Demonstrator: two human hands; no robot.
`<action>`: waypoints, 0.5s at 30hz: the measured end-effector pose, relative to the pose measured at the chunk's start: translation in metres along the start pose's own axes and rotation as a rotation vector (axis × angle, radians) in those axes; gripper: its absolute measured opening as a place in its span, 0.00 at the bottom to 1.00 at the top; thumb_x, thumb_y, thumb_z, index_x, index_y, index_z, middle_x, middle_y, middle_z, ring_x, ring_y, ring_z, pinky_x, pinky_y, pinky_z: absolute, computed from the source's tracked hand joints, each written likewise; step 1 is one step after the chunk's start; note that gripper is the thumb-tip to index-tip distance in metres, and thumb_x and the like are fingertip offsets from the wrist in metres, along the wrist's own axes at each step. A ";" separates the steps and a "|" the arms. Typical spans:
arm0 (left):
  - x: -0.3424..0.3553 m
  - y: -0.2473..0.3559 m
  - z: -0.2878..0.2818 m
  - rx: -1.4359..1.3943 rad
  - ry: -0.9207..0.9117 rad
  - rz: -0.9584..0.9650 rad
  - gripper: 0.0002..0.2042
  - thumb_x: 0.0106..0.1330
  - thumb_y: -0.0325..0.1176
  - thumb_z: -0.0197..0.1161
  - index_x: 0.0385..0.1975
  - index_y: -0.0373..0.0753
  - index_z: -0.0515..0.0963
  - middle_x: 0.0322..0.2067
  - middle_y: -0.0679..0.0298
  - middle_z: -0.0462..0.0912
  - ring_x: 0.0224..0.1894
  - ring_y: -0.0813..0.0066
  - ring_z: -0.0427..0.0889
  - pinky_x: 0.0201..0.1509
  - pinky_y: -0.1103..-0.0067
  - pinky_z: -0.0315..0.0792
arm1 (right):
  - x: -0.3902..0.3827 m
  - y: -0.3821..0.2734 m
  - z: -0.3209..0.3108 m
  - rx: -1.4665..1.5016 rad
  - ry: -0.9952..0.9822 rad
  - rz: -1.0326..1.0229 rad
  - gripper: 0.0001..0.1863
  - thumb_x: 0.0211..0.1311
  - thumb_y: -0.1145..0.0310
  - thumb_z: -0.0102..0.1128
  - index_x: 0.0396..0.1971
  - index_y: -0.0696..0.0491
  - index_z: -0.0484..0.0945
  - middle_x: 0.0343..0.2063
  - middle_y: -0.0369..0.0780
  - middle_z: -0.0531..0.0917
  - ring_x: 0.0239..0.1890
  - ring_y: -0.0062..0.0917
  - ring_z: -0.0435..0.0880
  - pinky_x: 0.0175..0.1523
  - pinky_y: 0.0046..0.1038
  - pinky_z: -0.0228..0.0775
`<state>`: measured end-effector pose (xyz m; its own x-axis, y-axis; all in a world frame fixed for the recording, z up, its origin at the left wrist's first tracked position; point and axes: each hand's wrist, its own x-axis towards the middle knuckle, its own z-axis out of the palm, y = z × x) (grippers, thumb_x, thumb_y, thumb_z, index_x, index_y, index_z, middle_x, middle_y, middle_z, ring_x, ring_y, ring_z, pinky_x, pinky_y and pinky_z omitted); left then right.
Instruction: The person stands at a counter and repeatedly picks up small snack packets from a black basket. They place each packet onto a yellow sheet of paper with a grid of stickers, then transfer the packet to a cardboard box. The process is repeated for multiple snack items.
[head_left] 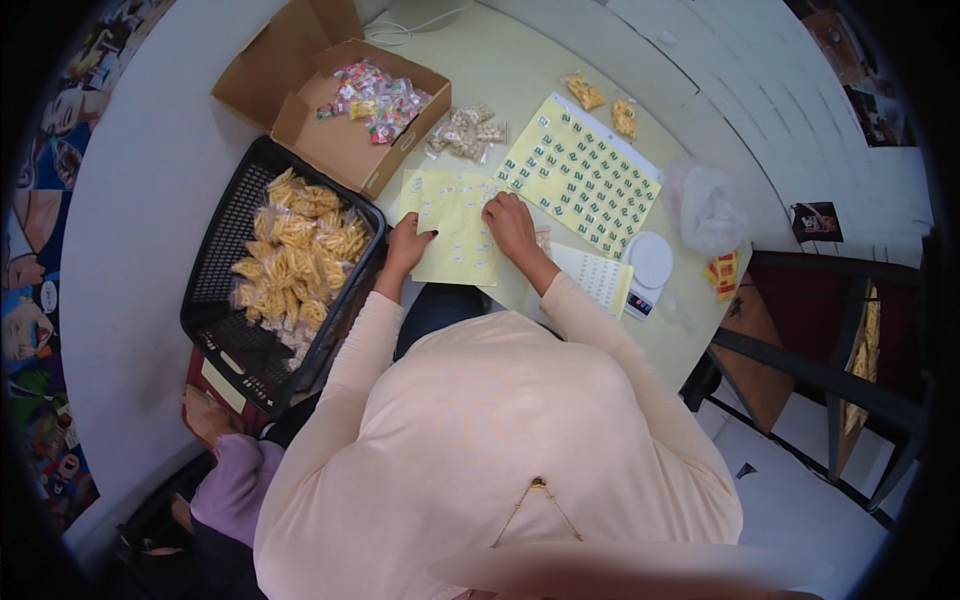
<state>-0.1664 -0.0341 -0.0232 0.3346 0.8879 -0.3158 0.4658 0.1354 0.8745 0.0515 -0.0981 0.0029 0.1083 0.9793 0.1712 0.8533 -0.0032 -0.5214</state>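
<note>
Head view: the left hand [404, 246] pinches the left edge of a yellow sheet [455, 225], thumb on top; the right hand [510, 220] meets its right edge with fingers curled, though whether they pinch cannot be told. The sheet lies at the near side of the table [480, 60], between a black basket [215, 255] and a white scale [650, 262].

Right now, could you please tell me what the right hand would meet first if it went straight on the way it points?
Beyond the yellow sticker sheet at its fingertips, the right hand would probably meet the clear bags of pale round pieces first, though depth is unclear.
</note>
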 end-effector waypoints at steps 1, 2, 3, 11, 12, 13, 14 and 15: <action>-0.001 0.003 0.000 0.044 0.006 0.001 0.14 0.50 0.26 0.65 0.37 0.30 0.73 0.34 0.52 0.82 0.38 0.65 0.81 0.42 0.75 0.72 | 0.000 0.001 0.001 -0.001 -0.004 -0.001 0.02 0.48 0.73 0.58 0.22 0.55 0.77 0.27 0.39 0.76 0.37 0.34 0.74 0.41 0.35 0.66; -0.001 0.004 0.000 0.087 0.015 0.000 0.14 0.50 0.27 0.65 0.37 0.30 0.73 0.34 0.51 0.81 0.38 0.63 0.81 0.43 0.74 0.72 | 0.001 0.001 0.001 0.009 -0.005 0.009 0.02 0.48 0.73 0.58 0.22 0.55 0.77 0.26 0.40 0.76 0.36 0.35 0.74 0.41 0.35 0.66; -0.002 0.004 0.000 0.129 0.023 0.000 0.15 0.50 0.27 0.65 0.37 0.30 0.73 0.34 0.50 0.81 0.39 0.60 0.81 0.43 0.73 0.72 | 0.003 0.000 0.001 0.018 -0.006 0.020 0.02 0.49 0.74 0.58 0.22 0.56 0.76 0.26 0.41 0.76 0.35 0.36 0.74 0.41 0.35 0.66; -0.004 0.014 0.003 0.240 0.055 -0.008 0.15 0.50 0.29 0.66 0.37 0.31 0.73 0.36 0.47 0.80 0.42 0.51 0.79 0.44 0.68 0.71 | 0.008 0.005 -0.005 0.153 -0.066 0.152 0.03 0.54 0.73 0.54 0.26 0.56 0.74 0.24 0.46 0.79 0.32 0.42 0.77 0.39 0.38 0.68; -0.004 0.015 0.004 0.238 0.053 -0.007 0.15 0.50 0.29 0.66 0.37 0.31 0.73 0.36 0.46 0.80 0.43 0.50 0.79 0.45 0.67 0.71 | 0.009 0.005 -0.007 0.163 -0.092 0.194 0.03 0.55 0.73 0.53 0.26 0.56 0.74 0.24 0.46 0.79 0.32 0.42 0.77 0.38 0.39 0.68; -0.005 0.017 0.004 0.253 0.051 -0.016 0.15 0.50 0.29 0.66 0.37 0.31 0.73 0.36 0.46 0.80 0.43 0.50 0.79 0.45 0.67 0.71 | 0.010 0.004 -0.008 0.173 -0.117 0.236 0.04 0.55 0.72 0.53 0.27 0.56 0.73 0.24 0.47 0.80 0.32 0.43 0.78 0.38 0.40 0.68; -0.005 0.020 0.005 0.269 0.048 -0.023 0.15 0.50 0.29 0.66 0.36 0.31 0.73 0.36 0.46 0.80 0.43 0.50 0.78 0.45 0.67 0.71 | 0.011 0.004 -0.010 0.163 -0.130 0.254 0.04 0.56 0.72 0.52 0.28 0.56 0.73 0.24 0.47 0.80 0.32 0.43 0.78 0.38 0.40 0.68; -0.006 0.024 0.005 0.284 0.046 -0.030 0.15 0.50 0.29 0.66 0.36 0.31 0.73 0.36 0.46 0.80 0.43 0.50 0.78 0.45 0.67 0.71 | 0.012 0.004 -0.011 0.154 -0.143 0.273 0.04 0.57 0.71 0.52 0.28 0.56 0.73 0.25 0.47 0.80 0.33 0.43 0.79 0.38 0.40 0.69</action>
<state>-0.1529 -0.0381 -0.0026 0.2829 0.9051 -0.3174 0.6881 0.0391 0.7246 0.0618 -0.0889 0.0117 0.2400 0.9651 -0.1047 0.7147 -0.2486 -0.6537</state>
